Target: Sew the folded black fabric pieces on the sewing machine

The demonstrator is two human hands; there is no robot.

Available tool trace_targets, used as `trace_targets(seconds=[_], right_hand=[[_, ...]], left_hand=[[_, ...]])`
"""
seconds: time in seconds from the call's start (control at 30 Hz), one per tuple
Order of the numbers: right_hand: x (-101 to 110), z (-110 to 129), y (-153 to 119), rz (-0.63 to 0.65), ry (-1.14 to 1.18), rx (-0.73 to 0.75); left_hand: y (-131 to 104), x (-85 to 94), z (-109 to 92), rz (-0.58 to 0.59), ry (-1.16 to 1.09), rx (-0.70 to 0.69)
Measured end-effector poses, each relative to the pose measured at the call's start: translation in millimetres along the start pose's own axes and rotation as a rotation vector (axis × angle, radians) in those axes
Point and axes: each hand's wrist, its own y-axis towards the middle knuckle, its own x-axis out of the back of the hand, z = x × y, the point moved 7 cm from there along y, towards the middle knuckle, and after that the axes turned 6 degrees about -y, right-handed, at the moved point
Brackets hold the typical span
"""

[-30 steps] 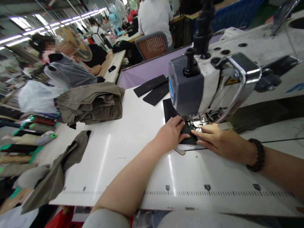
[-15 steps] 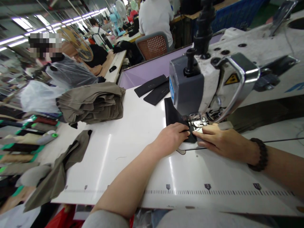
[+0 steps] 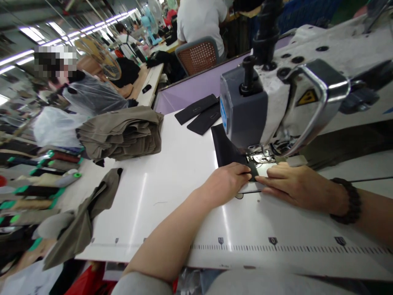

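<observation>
A black fabric piece point(image 3: 226, 146) lies on the white sewing table with its right edge at the presser foot point(image 3: 260, 157) of the sewing machine point(image 3: 244, 108). My left hand point(image 3: 229, 181) rests on its near end, fingers curled and pressed together over the cloth. Close to the foot, my right hand point(image 3: 294, 185) lies low on the table with its fingers stretched left. Its fingertips reach the fabric's right edge, and no grip on the cloth can be seen. Both hands partly cover the near end of the piece.
Two black fabric strips point(image 3: 204, 116) lie behind the worked piece. A brown fabric stack point(image 3: 123, 133) sits at left, with a loose brown piece point(image 3: 82, 219) nearer the front edge. Thread spools point(image 3: 33, 190) stand far left. A co-worker point(image 3: 201, 20) sits beyond the purple partition.
The near end of the black fabric shows slightly closer to the presser foot. Both hands keep nearly the same places beside it. The whole view has shifted a little.
</observation>
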Motion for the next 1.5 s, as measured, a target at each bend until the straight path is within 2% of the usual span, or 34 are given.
trace_targets(seconds=[0.8, 1.5], right_hand=[[-16.0, -16.0, 3.2, 0.057, 0.065, -0.235], [-9.3, -14.4, 4.9, -0.004, 0.024, -0.244]], left_hand=[[11.5, 3.4, 20.2, -0.020, 0.016, 0.092], [16.4, 2.4, 34.2, -0.039, 0.051, 0.164]])
